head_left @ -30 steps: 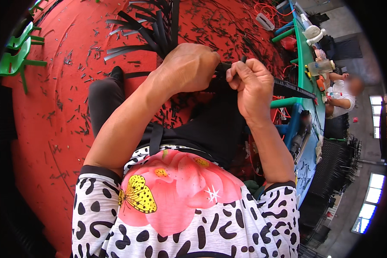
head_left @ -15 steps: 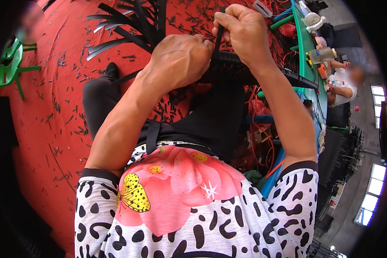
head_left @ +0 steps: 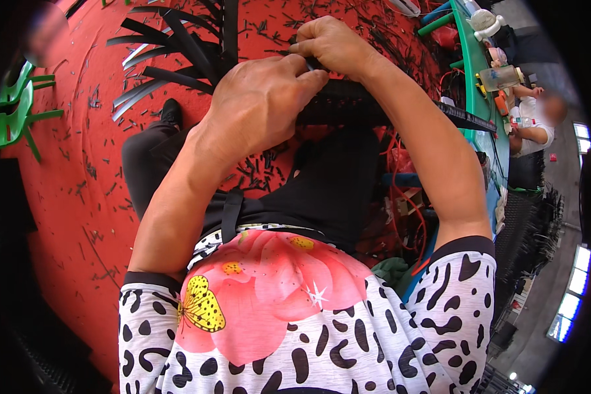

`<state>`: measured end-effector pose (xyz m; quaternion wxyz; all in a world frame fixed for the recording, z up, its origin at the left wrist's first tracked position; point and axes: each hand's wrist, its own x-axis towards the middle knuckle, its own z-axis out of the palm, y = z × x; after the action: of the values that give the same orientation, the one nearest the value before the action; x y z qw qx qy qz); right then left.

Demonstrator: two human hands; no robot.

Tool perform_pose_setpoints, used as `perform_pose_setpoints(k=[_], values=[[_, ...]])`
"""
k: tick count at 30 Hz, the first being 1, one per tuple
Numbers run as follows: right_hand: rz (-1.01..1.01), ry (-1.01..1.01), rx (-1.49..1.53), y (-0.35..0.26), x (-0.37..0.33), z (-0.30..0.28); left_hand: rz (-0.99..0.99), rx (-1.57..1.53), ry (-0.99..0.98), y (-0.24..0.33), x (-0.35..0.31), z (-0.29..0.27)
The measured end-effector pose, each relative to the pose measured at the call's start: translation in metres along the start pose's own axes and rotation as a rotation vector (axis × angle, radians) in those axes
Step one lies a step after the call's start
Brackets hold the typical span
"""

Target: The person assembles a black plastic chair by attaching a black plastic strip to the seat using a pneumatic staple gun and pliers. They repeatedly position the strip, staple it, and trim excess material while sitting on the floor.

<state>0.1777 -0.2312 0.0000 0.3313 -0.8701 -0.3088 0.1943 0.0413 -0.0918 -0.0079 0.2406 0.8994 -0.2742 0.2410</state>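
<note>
Left hand (head_left: 259, 98): curled shut over one end of the black woven piece (head_left: 345, 105), presumably to steady it; fingertips partly hidden.
Right hand (head_left: 315, 49): fingers pinched together, apparently on a narrow strip (head_left: 315, 64), perhaps for tension.
Woven piece: beneath the hands, above the lap, within easy reach.
Loose strips (head_left: 207, 58): fanned out beyond the left hand.
</note>
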Motion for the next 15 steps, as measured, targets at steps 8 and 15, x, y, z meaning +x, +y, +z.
perform_pose_setpoints(k=[8, 15], values=[[-0.047, -0.147, 0.424, -0.005, -0.031, -0.017, -0.028, -0.005, -0.027, -0.001, 0.001, -0.002], [-0.445, 0.051, -0.395, -0.007, -0.034, -0.017, -0.001, 0.007, -0.015, 0.001, 0.003, -0.006]])
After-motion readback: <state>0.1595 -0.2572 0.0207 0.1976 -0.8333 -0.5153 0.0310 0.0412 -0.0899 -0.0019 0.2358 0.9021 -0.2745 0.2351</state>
